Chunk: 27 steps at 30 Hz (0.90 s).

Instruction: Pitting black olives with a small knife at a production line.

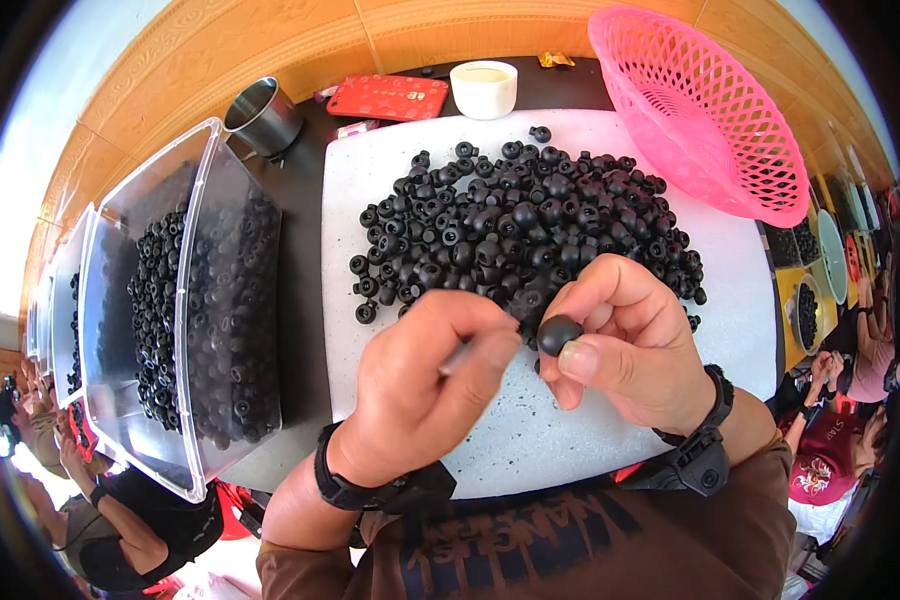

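Note:
My right hand (pixel 630 345) pinches a round black rubber-like part (pixel 560 335) between thumb and fingers. Close beside it, my left hand (pixel 440 355) is closed, fingertips pointing toward that part. A sliver of something thin and grey (pixel 455 358) shows between its thumb and forefinger; most of it is hidden, so its kind cannot be told. Just beyond both hands, a heap of similar small black parts (pixel 510 215), many with a hole in one end, lies on a white foam sheet (pixel 360 370).
At left stands a clear plastic bin (pixel 195 300) holding many black parts. Along the back are a metal cup (pixel 263 115), a red phone case (pixel 388 97) and a white cup (pixel 484 90). A pink basket (pixel 710 110) leans far right. Other people sit at both sides.

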Tool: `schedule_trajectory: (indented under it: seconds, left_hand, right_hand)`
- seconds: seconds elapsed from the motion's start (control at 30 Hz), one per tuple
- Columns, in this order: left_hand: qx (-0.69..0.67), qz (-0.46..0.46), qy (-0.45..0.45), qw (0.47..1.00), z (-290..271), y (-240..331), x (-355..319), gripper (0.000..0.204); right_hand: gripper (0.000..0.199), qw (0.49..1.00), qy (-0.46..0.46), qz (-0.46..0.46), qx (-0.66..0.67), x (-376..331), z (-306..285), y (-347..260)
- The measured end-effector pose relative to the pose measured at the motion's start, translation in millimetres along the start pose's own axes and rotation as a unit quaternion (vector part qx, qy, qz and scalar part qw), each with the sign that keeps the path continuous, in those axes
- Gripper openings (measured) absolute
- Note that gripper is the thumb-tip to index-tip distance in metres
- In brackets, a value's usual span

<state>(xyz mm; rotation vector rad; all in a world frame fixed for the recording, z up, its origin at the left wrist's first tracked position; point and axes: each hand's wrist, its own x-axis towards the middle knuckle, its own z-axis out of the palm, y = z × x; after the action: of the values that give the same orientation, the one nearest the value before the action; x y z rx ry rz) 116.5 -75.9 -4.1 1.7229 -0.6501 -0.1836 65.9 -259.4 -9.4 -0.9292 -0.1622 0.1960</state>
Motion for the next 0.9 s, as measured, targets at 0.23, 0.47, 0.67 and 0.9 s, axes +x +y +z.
schedule_trajectory:
  seconds: [0.23, 0.47, 0.67, 0.9]
  left_hand:
    - [0.178, 0.216, -0.031, 0.960, 8.3, -3.6, 4.2, 0.029]
    - [0.209, 0.234, 0.008, 0.949, 8.7, -4.9, 6.0, 0.029]
    - [0.229, 0.257, 0.011, 0.939, 8.8, -9.2, 4.7, 0.030]
    - [0.231, 0.275, 0.017, 0.933, 9.3, -13.7, 3.7, 0.033]
  right_hand:
    - [0.020, 1.000, 0.005, -0.009, -0.007, -0.4, -2.2, -0.3]
    - [0.024, 1.000, -0.002, -0.017, -0.018, -0.5, -1.1, 4.8]
    - [0.023, 0.999, -0.033, 0.011, -0.021, -1.6, -1.2, -0.8]
    - [0.025, 0.996, -0.046, -0.029, -0.071, -2.3, 3.4, 2.2]
